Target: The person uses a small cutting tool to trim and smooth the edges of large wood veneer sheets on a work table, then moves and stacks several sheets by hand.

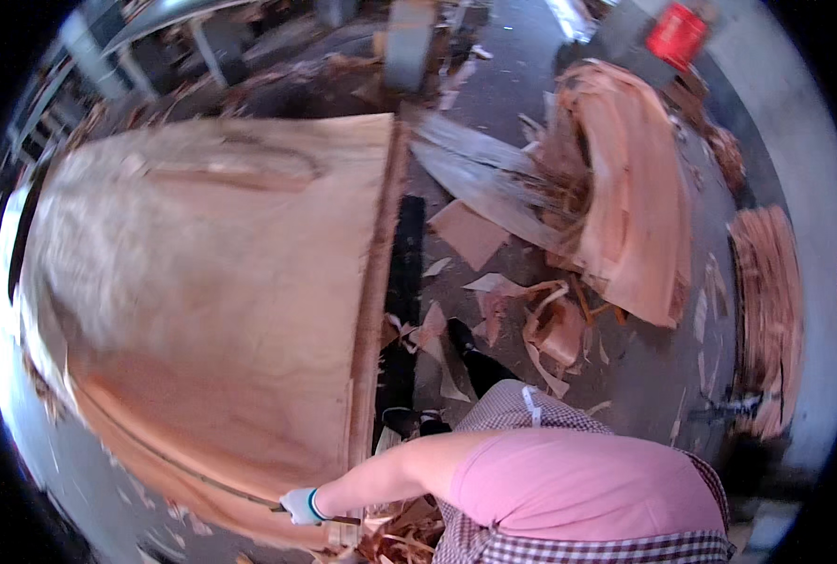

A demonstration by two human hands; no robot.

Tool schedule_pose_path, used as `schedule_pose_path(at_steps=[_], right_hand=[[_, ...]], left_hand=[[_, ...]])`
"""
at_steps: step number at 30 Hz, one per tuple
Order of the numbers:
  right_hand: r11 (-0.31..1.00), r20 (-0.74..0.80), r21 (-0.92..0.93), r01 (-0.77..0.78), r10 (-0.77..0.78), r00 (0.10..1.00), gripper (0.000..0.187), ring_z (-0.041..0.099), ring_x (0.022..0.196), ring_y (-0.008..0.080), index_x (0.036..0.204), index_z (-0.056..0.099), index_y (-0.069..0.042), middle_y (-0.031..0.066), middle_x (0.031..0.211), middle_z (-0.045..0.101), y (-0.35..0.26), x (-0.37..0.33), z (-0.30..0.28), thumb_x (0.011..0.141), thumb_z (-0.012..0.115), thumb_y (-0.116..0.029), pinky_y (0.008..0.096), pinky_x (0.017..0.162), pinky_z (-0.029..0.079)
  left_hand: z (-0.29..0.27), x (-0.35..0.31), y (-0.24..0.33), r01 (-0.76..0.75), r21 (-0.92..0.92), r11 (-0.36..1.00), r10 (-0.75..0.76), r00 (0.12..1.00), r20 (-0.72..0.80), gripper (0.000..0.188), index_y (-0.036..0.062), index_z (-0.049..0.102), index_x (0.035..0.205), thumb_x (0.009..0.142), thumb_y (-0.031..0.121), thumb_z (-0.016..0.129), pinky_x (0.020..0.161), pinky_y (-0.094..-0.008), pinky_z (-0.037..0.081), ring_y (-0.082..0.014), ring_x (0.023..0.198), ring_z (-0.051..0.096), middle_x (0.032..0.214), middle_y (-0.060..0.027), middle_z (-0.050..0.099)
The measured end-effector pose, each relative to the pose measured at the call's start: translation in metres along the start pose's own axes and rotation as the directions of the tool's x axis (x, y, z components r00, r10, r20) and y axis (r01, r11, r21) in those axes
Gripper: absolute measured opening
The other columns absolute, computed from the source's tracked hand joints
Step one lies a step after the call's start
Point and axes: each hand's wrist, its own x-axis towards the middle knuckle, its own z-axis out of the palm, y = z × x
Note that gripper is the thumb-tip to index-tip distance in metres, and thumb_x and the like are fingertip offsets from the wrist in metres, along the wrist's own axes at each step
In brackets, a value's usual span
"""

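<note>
My right hand (301, 506), in a white glove with a teal cuff, is at the near edge of a large stack of tan wood veneer sheets (221, 301). Its fingers look closed around a long, thin, dark stick (179, 461). The stick runs along the curved near left edge of the stack, and a short end shows past the wrist. The top sheet is smeared by motion and looks wavy at its far left. My left hand is out of the picture.
Torn veneer scraps (555, 324) litter the floor beside my feet. A bent pile of veneer (625, 188) stands at the far right, with another stack (766, 310) by the wall. A red container (677, 36) and grey posts (409, 42) are farther back.
</note>
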Motion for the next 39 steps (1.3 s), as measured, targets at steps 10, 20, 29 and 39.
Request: schedule_pose_path(at_steps=[10, 20, 29, 39], right_hand=[[0.853, -0.189, -0.481, -0.204, 0.126, 0.974, 0.024, 0.065, 0.077, 0.036, 0.094, 0.058, -0.005, 0.0163, 0.082, 0.066, 0.124, -0.255, -0.188, 0.076, 0.06, -0.022, 0.0465, 0.064, 0.05], [0.768, -0.432, -0.622, -0.152, -0.175, 0.885, 0.02, 0.061, 0.06, 0.0347, 0.092, 0.058, -0.012, 0.0114, 0.065, 0.061, 0.17, -0.536, -0.33, 0.081, 0.054, -0.028, 0.0451, 0.052, 0.045], [0.792, -0.55, -0.542, -0.281, -0.081, 0.832, 0.025, 0.064, 0.068, 0.0316, 0.104, 0.056, -0.015, 0.0111, 0.08, 0.064, 0.184, -0.596, -0.452, 0.085, 0.05, -0.03, 0.0427, 0.055, 0.049], [0.8, -0.839, -0.336, -0.497, -0.014, 0.544, 0.025, 0.064, 0.064, 0.0298, 0.089, 0.062, -0.018, 0.0097, 0.073, 0.065, 0.257, -0.68, -0.687, 0.084, 0.055, -0.042, 0.044, 0.053, 0.048]], left_hand=[[0.012, 0.124, 0.205, -0.093, 0.046, 0.995, 0.045, 0.785, 0.618, 0.04, 0.008, 0.067, 0.1, 0.083, 0.042, 0.056, 0.078, -0.0388, 0.051, -0.0283, 0.084, 0.066, 0.088, -0.0154, 0.068], [-0.057, 0.167, 0.492, 0.217, -0.82, 0.529, 0.195, 0.91, 0.366, 0.058, 0.0058, 0.049, 0.124, 0.09, 0.053, 0.049, 0.082, -0.0415, 0.052, -0.0295, 0.098, 0.061, 0.11, -0.0179, 0.061], [-0.071, 0.205, 0.697, 0.15, -0.989, 0.015, 0.193, 0.97, 0.15, 0.032, -0.0006, 0.057, 0.102, 0.09, 0.028, 0.051, 0.074, -0.0431, 0.054, -0.0272, 0.083, 0.063, 0.087, -0.0127, 0.064], [-0.112, 0.338, 1.006, 0.077, -0.959, 0.272, 0.451, 0.87, 0.198, 0.039, -0.0033, 0.059, 0.108, 0.091, 0.031, 0.049, 0.082, -0.0385, 0.053, -0.0262, 0.089, 0.064, 0.096, -0.0162, 0.066]])
